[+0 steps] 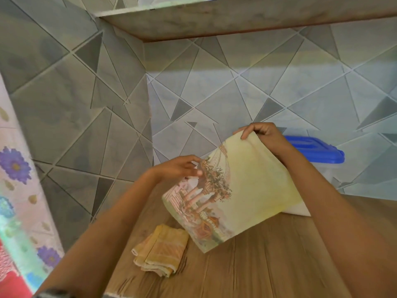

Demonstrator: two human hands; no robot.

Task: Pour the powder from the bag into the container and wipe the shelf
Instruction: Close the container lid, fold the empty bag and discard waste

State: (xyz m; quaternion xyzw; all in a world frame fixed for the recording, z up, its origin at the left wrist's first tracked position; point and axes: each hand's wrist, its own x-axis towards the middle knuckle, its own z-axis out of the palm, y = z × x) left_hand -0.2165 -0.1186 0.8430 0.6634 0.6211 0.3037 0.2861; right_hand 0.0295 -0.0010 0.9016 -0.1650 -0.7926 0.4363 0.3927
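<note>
A pale yellow bag (242, 190) with a printed picture on its lower part is held tilted above the wooden shelf (257, 265). My right hand (260, 131) grips its upper far corner. My left hand (182, 166) pinches its left edge near the top. Behind my right forearm stands a container with a blue lid (315, 151), its body mostly hidden by the bag and arm. A folded yellow cloth (161, 250) lies on the shelf below my left forearm.
Grey geometric-patterned walls (96, 104) close the shelf at the left and back. Another shelf board (236, 20) runs overhead. A flowered curtain or sheet (15, 190) hangs at the far left.
</note>
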